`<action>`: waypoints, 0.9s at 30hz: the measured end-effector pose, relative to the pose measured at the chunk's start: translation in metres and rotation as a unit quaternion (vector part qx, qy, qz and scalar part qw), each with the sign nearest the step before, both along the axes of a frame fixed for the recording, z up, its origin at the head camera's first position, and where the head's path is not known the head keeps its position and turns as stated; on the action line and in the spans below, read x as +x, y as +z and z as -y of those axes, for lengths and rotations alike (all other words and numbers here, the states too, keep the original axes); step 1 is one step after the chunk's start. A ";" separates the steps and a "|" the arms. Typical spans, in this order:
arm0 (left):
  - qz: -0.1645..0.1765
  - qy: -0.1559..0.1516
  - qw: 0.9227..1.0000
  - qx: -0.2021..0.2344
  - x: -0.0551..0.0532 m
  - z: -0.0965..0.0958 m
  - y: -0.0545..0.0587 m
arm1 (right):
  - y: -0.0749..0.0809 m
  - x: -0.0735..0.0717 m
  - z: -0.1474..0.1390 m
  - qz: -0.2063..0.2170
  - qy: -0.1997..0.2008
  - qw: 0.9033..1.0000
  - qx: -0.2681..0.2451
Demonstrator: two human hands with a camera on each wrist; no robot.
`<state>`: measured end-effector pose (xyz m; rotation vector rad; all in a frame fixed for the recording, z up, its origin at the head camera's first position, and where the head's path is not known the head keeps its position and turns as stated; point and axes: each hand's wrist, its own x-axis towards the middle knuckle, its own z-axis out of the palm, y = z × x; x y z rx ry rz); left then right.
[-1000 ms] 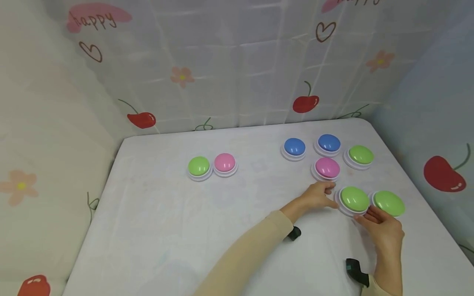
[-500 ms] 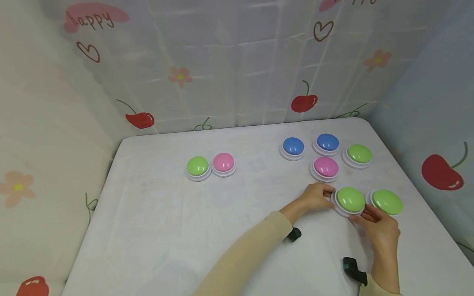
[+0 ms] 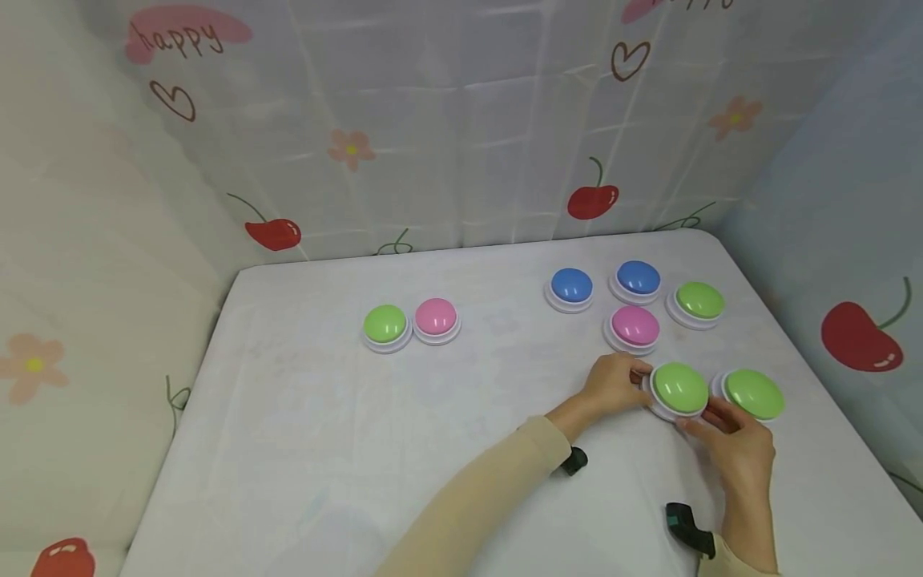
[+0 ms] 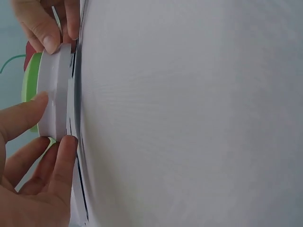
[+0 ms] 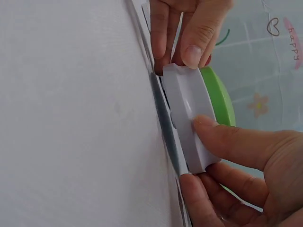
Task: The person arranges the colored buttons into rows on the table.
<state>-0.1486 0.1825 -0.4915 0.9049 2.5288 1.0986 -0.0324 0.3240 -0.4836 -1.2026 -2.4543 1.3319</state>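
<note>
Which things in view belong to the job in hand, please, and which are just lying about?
In the job, judging by touch:
left hand
right hand
held green button

Apparently just lying about:
front right green button
back right green button
right pink button
left blue button
right blue button
left green button
left pink button
</note>
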 end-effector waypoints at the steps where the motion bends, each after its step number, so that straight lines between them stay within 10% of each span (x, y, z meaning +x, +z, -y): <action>1: -0.004 0.002 1.000 0.005 0.000 0.000 0.000 | 0.000 0.000 0.001 -0.005 -0.002 1.000 -0.001; 10: -0.092 0.015 0.995 0.038 0.003 0.010 0.008 | 0.005 -0.001 0.006 -0.088 -0.001 0.996 -0.006; 20: -0.099 0.044 0.989 0.096 0.006 0.033 0.021 | 0.025 -0.012 0.021 -0.087 0.033 0.995 0.030; 27: -0.113 0.094 0.980 0.137 0.000 0.055 0.033 | 0.039 -0.030 0.036 -0.180 0.109 0.977 0.024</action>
